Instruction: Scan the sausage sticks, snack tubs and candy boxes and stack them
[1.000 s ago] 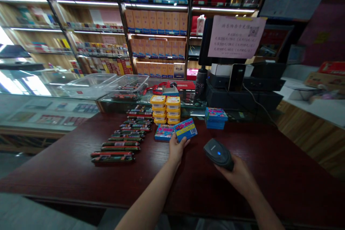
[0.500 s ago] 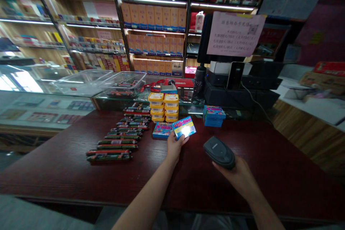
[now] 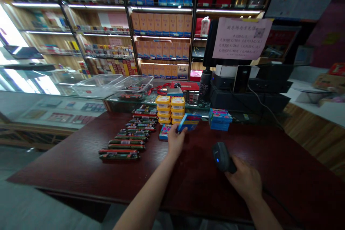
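Observation:
My left hand (image 3: 175,140) is closed on a small blue packet (image 3: 189,121), held tilted above the dark red counter (image 3: 81,165). Just under it lies another colourful packet (image 3: 164,132). My right hand (image 3: 244,181) grips a black barcode scanner (image 3: 222,157) with a blue light, low over the counter to the right. A stack of blue packets (image 3: 219,119) sits further right. Two stacks of yellow-lidded tubs (image 3: 170,108) stand behind my left hand.
A row of several long dark sticks (image 3: 129,136) runs along the counter's left part. Clear plastic trays (image 3: 113,85) rest on a glass case. A register with a screen and paper notice (image 3: 241,37) stands at the back right. Shelves of boxes (image 3: 161,25) fill the wall.
My left hand has carried the blue packet up and to the right, tilting it flatter. My right hand has lowered the scanner toward the counter; the bright glare on the packet is gone.

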The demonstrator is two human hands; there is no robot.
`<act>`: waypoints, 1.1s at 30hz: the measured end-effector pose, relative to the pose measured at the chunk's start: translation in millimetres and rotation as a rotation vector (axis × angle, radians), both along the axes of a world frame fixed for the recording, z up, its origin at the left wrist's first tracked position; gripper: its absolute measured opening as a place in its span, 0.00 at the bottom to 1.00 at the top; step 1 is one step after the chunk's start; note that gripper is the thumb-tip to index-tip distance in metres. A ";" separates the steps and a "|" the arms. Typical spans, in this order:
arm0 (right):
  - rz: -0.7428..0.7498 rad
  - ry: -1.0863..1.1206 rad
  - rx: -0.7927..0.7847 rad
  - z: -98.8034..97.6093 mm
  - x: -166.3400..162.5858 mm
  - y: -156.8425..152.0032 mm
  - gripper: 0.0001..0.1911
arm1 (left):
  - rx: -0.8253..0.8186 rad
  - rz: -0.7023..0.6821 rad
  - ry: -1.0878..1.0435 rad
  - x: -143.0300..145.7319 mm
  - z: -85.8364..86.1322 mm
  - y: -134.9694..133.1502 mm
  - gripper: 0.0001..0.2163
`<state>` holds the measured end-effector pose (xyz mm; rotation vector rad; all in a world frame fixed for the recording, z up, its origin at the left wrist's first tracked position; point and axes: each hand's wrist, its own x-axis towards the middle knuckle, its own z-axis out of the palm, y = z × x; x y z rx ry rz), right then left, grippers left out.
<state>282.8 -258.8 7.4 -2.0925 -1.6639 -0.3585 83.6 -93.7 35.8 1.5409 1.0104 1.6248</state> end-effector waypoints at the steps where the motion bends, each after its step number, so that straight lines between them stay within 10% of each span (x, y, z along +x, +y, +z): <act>1: 0.004 -0.015 0.012 -1.8 0.0 -0.4 0.14 | 0.090 0.090 0.113 -10.0 7.8 2.1 0.07; 8: -0.006 -0.040 0.023 -4.6 -0.1 -1.2 0.13 | 0.671 0.359 0.904 -79.8 14.5 7.0 0.07; 15: -0.005 -0.062 0.037 -3.8 -0.4 -2.6 0.12 | 0.551 0.260 1.273 -75.4 -4.4 -1.1 0.08; 33: -0.057 -0.010 -0.058 1.1 -4.8 -6.0 0.13 | 0.188 0.387 0.856 -63.5 -28.6 10.1 0.21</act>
